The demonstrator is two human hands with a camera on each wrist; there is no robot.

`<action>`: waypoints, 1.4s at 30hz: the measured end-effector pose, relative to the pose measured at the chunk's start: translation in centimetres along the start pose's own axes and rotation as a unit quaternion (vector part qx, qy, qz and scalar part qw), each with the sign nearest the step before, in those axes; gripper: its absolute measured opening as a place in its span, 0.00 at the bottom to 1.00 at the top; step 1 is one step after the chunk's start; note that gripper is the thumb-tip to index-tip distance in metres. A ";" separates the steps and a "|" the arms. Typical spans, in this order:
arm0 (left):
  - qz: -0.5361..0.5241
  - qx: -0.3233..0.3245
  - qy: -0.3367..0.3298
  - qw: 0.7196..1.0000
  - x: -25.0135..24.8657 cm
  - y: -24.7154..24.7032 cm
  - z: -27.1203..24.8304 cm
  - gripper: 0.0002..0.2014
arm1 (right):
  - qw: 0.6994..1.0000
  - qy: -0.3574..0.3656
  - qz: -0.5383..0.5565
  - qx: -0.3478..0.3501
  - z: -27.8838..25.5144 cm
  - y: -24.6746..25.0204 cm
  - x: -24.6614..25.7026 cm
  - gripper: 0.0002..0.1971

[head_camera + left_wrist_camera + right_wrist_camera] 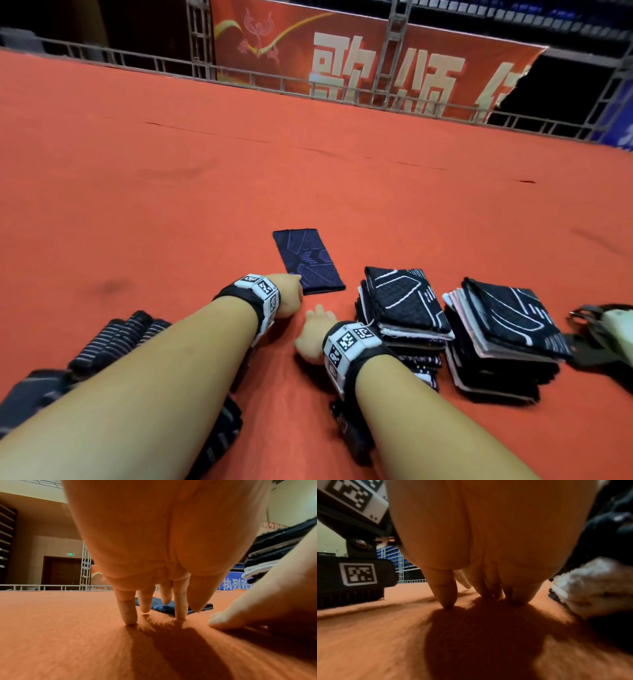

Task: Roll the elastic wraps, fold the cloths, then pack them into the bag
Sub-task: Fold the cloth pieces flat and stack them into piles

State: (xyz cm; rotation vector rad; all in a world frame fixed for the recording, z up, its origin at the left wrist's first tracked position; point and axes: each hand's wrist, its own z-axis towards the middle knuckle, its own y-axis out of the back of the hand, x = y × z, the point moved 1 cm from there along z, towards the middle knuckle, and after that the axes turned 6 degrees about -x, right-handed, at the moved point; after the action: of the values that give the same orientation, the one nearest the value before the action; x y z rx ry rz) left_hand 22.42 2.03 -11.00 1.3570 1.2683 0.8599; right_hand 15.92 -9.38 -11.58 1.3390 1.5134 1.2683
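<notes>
A dark blue patterned cloth [308, 262] lies flat in a narrow folded strip on the red surface [205, 192]. My left hand [289, 296] stands at its near left corner. In the left wrist view its straight fingers [127, 609] point down and touch the surface, with the cloth [164, 607] just behind them. My right hand [317, 330] rests beside it, fingers [447, 595] straight down on the bare surface, holding nothing. Two stacks of folded black cloths [404, 305] [507, 322] stand to the right. Several rolled striped wraps [116, 339] lie at the near left.
A dark item with grey straps and a white part [603, 334] lies at the right edge, cut off by the frame. Dark fabric [30, 394] sits under my left forearm. A metal railing [308, 85] and a red banner [376, 58] bound the far side.
</notes>
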 end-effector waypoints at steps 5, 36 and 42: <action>0.022 0.005 0.022 1.000 -0.1 -0.6 0.6 0.24 | 1.000 -0.016 0.012 0.005 0.9 -1.0 0.2 0.32; -0.466 -0.296 0.022 0.834 -0.6 11.8 -17.2 0.17 | 0.914 -0.031 0.375 -0.152 -9.9 5.2 -2.3 0.48; -0.603 -0.225 -0.045 0.764 -3.7 12.4 -20.7 0.15 | 0.871 -0.047 0.443 -0.208 -12.1 7.0 -4.5 0.46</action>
State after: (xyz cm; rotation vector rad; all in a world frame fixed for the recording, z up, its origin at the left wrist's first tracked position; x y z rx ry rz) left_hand 4.78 4.05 5.67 0.0270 1.3934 0.1168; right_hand 7.03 -16.39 -2.25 1.8133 0.4439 1.8954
